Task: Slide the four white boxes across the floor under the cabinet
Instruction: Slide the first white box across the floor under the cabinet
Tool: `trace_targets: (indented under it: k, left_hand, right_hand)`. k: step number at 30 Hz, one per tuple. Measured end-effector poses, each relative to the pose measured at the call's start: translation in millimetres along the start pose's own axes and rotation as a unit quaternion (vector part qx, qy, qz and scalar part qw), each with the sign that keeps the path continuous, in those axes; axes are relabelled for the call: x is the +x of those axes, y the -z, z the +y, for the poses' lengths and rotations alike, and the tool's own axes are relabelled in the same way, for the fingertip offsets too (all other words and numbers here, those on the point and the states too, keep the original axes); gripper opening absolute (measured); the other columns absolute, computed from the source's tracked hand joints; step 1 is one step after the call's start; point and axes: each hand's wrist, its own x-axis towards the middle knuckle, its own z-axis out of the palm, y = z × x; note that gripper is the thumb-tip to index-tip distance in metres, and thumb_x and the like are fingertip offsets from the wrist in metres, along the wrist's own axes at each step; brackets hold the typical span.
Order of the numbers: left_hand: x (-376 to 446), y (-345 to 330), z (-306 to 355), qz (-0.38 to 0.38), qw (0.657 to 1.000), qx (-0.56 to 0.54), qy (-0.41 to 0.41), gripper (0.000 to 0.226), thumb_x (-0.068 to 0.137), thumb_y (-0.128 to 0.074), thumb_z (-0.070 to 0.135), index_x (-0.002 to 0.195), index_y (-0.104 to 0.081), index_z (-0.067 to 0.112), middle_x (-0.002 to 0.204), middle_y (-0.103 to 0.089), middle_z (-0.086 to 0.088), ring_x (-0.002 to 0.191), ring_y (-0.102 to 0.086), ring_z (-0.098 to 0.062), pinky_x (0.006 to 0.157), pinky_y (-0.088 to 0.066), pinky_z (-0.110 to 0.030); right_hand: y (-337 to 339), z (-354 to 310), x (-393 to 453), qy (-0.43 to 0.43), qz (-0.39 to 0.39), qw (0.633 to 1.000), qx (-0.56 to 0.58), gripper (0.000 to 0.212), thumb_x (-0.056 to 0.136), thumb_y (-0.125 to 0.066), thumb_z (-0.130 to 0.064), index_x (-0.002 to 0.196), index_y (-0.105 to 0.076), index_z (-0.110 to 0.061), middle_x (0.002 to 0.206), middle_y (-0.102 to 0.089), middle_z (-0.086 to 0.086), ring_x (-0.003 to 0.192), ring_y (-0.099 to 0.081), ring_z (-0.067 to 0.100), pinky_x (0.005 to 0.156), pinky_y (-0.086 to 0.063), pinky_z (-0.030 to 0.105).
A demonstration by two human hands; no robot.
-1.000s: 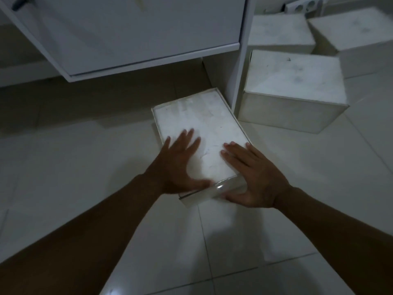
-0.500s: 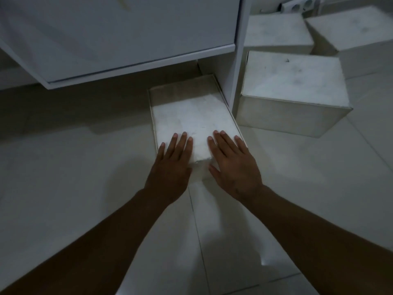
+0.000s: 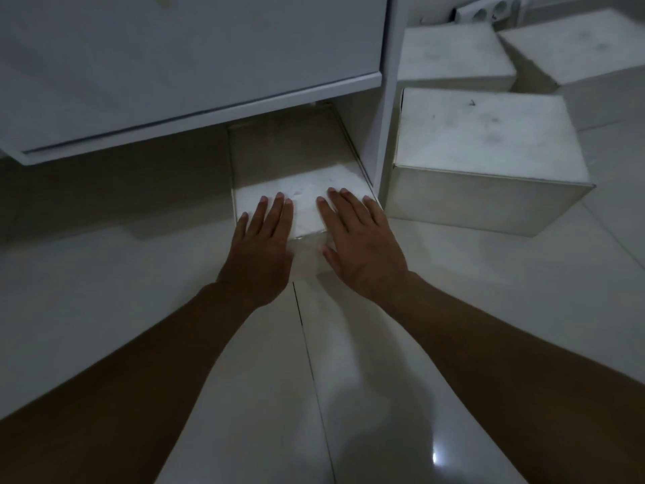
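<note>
One white box (image 3: 296,190) is about halfway under the cabinet (image 3: 195,64), its far end in the shadow, its near end on open floor (image 3: 139,309). Both hands lie flat on that near end, fingers spread, gripping nothing: the left hand (image 3: 260,246) and the right hand (image 3: 363,246) side by side. Three more boxes wait outside the cabinet, to its right: the nearest (image 3: 485,148) against its side panel, two others (image 3: 453,57) (image 3: 576,54) behind. By my reckoning, most of the job remains.

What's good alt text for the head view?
Both hands, left hand and right hand, lie flat on a white box partly under a white cabinet. Three more boxes sit right of the cabinet's side panel.
</note>
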Motion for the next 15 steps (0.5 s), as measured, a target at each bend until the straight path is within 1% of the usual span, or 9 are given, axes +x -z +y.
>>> trace_targets:
  k: [6,11,15]
  left_hand:
    - [25.7,0.9,-14.1,0.004,1.000,-0.003,0.003,0.072,0.101,-0.038,0.024,0.153,0.008,0.010,0.162,0.013,-0.010,0.148,0.014,-0.026,0.120,0.002,-0.046]
    - [39.9,0.2,-22.7,0.011,1.000,-0.002,0.000,0.073,0.100,-0.041,0.024,0.154,0.006,0.010,0.162,0.011,-0.009,0.148,0.013,-0.027,0.120,0.001,-0.047]
    - [47.7,-2.6,-28.6,0.016,1.000,0.007,0.004,0.072,0.100,-0.040,0.026,0.154,0.005,0.011,0.162,0.012,-0.009,0.148,0.012,-0.027,0.118,0.001,-0.047]
  right_hand:
    - [-8.9,7.9,30.1,0.001,0.002,1.000,-0.010,0.074,0.100,-0.038,-0.050,0.156,-0.007,-0.014,0.163,-0.010,0.013,0.150,-0.007,0.028,0.121,-0.005,0.047]
    - [-12.8,11.1,45.4,0.002,0.017,1.000,-0.007,0.075,0.097,-0.043,-0.051,0.155,-0.013,-0.014,0.162,-0.016,0.013,0.149,-0.012,0.028,0.121,-0.008,0.048]
    - [-15.3,12.1,52.7,0.001,0.019,1.000,-0.011,0.076,0.096,-0.044,-0.051,0.155,-0.015,-0.013,0.162,-0.017,0.013,0.148,-0.013,0.028,0.120,-0.009,0.048]
